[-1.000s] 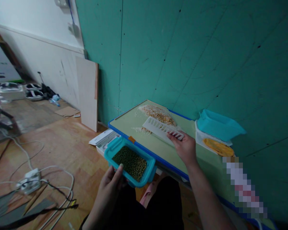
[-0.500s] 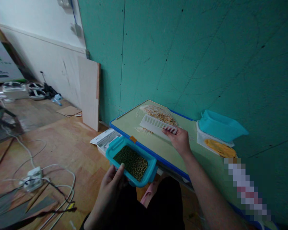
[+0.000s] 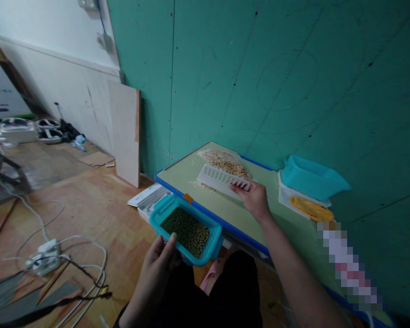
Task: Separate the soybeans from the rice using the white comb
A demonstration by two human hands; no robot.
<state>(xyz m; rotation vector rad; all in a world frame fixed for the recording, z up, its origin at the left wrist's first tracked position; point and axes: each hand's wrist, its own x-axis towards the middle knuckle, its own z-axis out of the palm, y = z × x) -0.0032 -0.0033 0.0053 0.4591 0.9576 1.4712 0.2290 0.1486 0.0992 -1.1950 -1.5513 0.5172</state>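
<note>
My left hand is closed on the near rim of a turquoise plastic container, thumb on top and the other fingers partly hidden. Dark green beans and paler tan ones lie inside it, just off the table's front edge. My right hand grips one end of a white slotted plastic strip, which is tilted over the table. Right behind the strip spreads a heap of tan beans mixed with pale grains. A few pale grains lie in front of the strip.
At the table's right stands a turquoise bin on a white tray, beside a yellow cloth-like item. Below the table's left edge is an open white box. Cables and a power strip lie on the floor. A green wall backs the table.
The view has shifted very slightly. Both hands keep their holds on the container and the slotted strip, with no clear movement of either.
</note>
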